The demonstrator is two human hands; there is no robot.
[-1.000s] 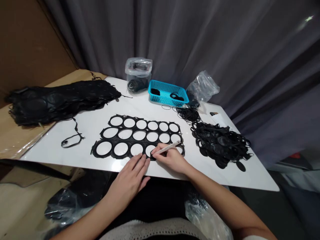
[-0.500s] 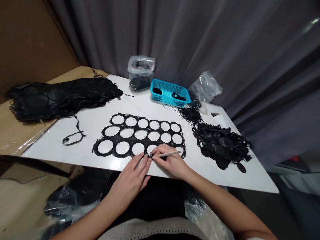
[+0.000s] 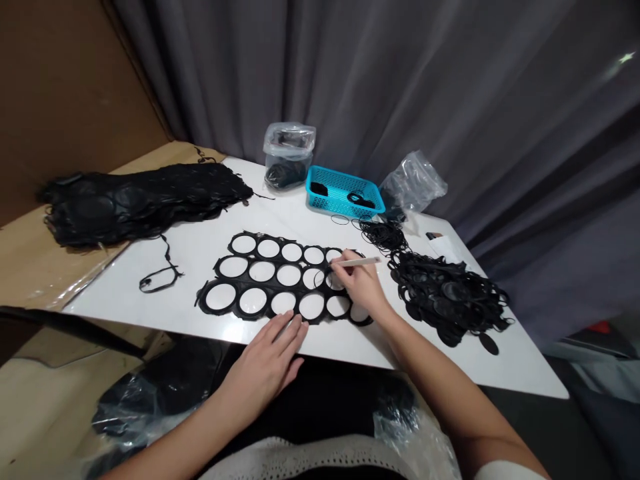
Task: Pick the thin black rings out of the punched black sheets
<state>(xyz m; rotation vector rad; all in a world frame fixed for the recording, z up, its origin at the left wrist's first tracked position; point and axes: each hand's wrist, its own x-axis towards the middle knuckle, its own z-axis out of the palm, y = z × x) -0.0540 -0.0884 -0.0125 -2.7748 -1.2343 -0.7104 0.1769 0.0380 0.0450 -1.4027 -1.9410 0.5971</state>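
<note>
A black rubber sheet (image 3: 273,282) with rows of round holes lies flat on the table before me. My left hand (image 3: 275,353) rests on its near edge with fingers stretched out. A thin dark strip shows between two of its fingers; I cannot tell what it is. Over the right part of the sheet, my right hand (image 3: 360,283) grips a slim white pen-like tool (image 3: 357,262), tilted with one end toward the right. From these fingertips hangs a thin black ring (image 3: 316,277), above a hole in the middle row. The hand hides several holes behind it.
A heap of black rubber scraps (image 3: 450,293) lies right of the sheet, with thin black rings (image 3: 385,236) behind. A blue basket (image 3: 345,207), a plastic tub (image 3: 289,160) and a clear bag (image 3: 415,183) stand farther back. Stacked black sheets (image 3: 150,200) lie left, near a loose strip (image 3: 160,279).
My right hand has lifted from the near row and moved away from me and right, carrying the white tool and a thin ring. My left hand stays nearly still; the view has shifted slightly.
</note>
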